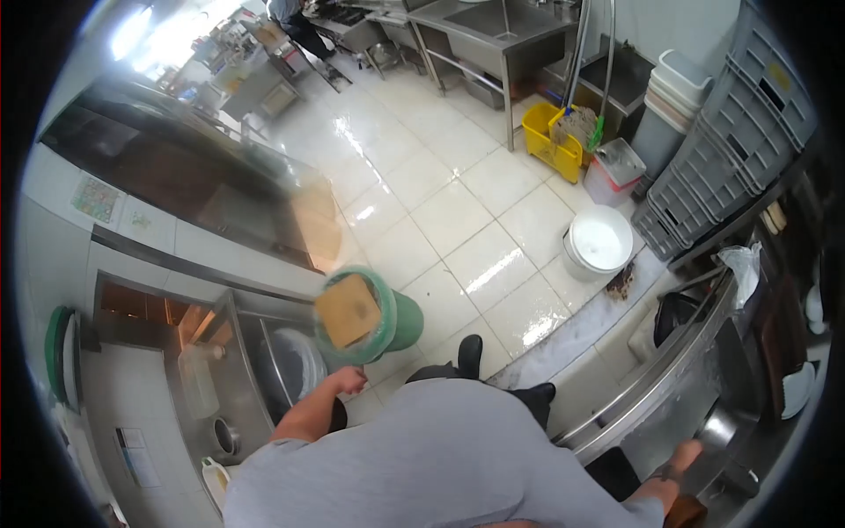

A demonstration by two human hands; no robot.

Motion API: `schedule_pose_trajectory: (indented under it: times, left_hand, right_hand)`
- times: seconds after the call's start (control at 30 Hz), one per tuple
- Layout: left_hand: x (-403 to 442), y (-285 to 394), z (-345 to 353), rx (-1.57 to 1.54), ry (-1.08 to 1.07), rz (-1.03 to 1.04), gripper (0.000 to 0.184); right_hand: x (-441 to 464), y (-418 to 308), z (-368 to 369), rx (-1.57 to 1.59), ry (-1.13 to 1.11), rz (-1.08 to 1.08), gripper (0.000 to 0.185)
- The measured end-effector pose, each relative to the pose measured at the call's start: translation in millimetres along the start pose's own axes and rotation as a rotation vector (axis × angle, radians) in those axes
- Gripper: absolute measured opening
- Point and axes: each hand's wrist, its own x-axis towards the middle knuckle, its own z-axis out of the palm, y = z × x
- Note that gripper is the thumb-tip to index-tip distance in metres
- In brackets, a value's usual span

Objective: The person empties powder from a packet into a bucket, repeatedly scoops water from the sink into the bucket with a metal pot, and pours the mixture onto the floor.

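My left hand (pixel 350 380) is curled into a loose fist with nothing visible in it, just beside the near rim of the green bin (pixel 405 324); I can't tell whether the knuckles touch it. A flat piece of cardboard (pixel 348 311) lies across the bin's top. My right hand (pixel 685 455), well to the right of the bin, is beside a shiny metal container (pixel 719 428); at this blur I can't tell whether its fingers grip that or merely lie near it.

My left forearm angles forward from the shirt (pixel 396 453) toward the bin, elbow bent. My right arm reaches out sideways, away from the bin, over the steel counter (pixel 647 400).

For edges, I have a steel sink unit (pixel 233 334) close to the left of the bin and the counter's raised lip well to its right. Beyond the bin and to its right, wet floor tiles (pixel 422 220) give me open room as far as the white bucket (pixel 585 269) and the yellow mop bucket (pixel 554 163).
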Motion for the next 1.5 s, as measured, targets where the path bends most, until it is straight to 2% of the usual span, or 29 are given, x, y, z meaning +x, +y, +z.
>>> schedule_pose_trajectory:
  times: [0.03,0.07,0.1,0.17,0.2,0.27,0.3,0.37,0.4,0.43,0.47,0.5,0.53,0.57,0.6,0.63,0.7,0.77,0.83,0.9,0.97,1.03,1.13,1.2,1.27,1.3,1.37,1.43,1.5]
  left_hand:
    - [-13,10,2,0.089,0.037,-0.163,0.030]
    - [-23,21,-3,0.178,0.078,-0.330,0.029]
    - [-26,29,-8,0.193,0.090,-0.335,0.029]
    - [-34,43,-17,0.327,0.054,-0.424,0.030]
    - [-33,40,-28,0.342,0.055,-0.426,0.030]
    - [-11,19,-56,0.993,-0.233,0.218,0.028]
    - [4,7,-57,0.647,-0.051,-0.123,0.024]
    - [-4,76,-47,0.606,0.033,-0.138,0.024]
    - [-6,112,-44,0.574,0.058,-0.125,0.026]
    - [2,113,-46,0.542,0.045,-0.096,0.029]
    - [10,115,-48,0.509,0.032,-0.068,0.033]
    - [21,112,-49,0.500,0.015,-0.065,0.034]
    - [28,114,-47,0.507,-0.046,-0.060,0.034]
    - [29,119,-44,0.471,-0.020,-0.004,0.033]
    - [31,122,-41,0.448,-0.022,0.028,0.033]
    - [34,126,-38,0.425,-0.025,0.060,0.032]
    - [38,123,-32,0.241,0.029,-0.076,0.032]
    - [51,93,-37,0.230,-0.045,-0.065,0.031]
    - [60,66,-37,0.208,-0.110,-0.050,0.031]
    - [67,44,-34,0.269,0.061,-0.153,0.034]
    - [77,26,-36,0.192,0.046,-0.181,0.034]
    - [85,17,-36,0.112,0.034,-0.209,0.034]
    - [90,1,-35,-0.019,0.004,-0.235,0.031]
    - [94,-18,-31,-0.117,0.092,-0.272,0.028]
    - [94,-38,-20,-0.159,0.145,-0.260,0.025]
    - [106,-70,-18,-0.043,0.157,-0.179,0.024]
    - [107,-87,-10,0.057,0.171,-0.099,0.023]
    - [89,-76,-5,-0.173,0.138,-0.258,0.022]
    - [81,-73,-1,-0.198,0.098,-0.304,0.017]
  right_hand:
    - [-10,-15,4,0.017,0.005,0.007,0.018]
    - [-39,-46,-2,-0.244,-0.223,-0.041,0.014]
    - [-60,-60,4,-0.507,-0.459,-0.094,0.019]
    - [-64,-62,99,-0.456,-0.716,-0.366,0.021]
    - [-67,-79,92,-0.263,-0.679,-0.258,0.018]
    - [-60,-132,74,0.543,-0.459,-0.024,0.014]
    - [-52,-159,59,0.913,-0.370,-0.038,0.014]
    - [-52,-166,126,1.955,-0.384,0.484,0.018]
    - [-43,-154,153,1.839,-0.463,1.028,0.021]
    - [-42,-157,145,1.916,-0.494,1.018,0.021]
    - [-41,-161,149,1.912,-0.365,0.933,0.020]
    - [-39,-176,80,1.780,-0.163,0.812,0.022]
    - [-31,-189,57,1.823,-0.038,0.824,0.029]
    - [-22,-180,41,1.916,-0.161,0.713,0.027]
    - [-9,-169,40,2.170,-0.293,0.703,0.033]
    - [-3,-176,-1,2.186,-0.253,0.736,0.034]
    - [13,-208,-110,2.230,-0.233,0.801,0.034]
    - [36,-205,-161,2.231,-0.232,0.833,0.034]
    - [63,-194,-195,2.336,-0.363,0.859,0.036]
    - [87,-193,-238,2.250,-0.354,0.790,0.034]
    - [110,-197,-282,2.162,-0.352,0.724,0.032]
    - [138,-205,-327,2.021,-0.450,0.635,0.031]
    - [179,-220,-378,1.867,-0.484,0.646,0.030]
    - [209,-226,-400,1.793,-0.482,0.651,0.026]
    - [234,-233,-416,1.577,-0.443,0.583,0.022]
    - [243,-240,-428,1.543,-0.438,0.647,0.018]
    - [252,-260,-449,1.387,-0.358,0.576,0.015]
    - [254,-284,-470,1.152,-0.210,0.482,0.011]
    - [253,-306,-489,1.038,-0.172,0.429,0.012]
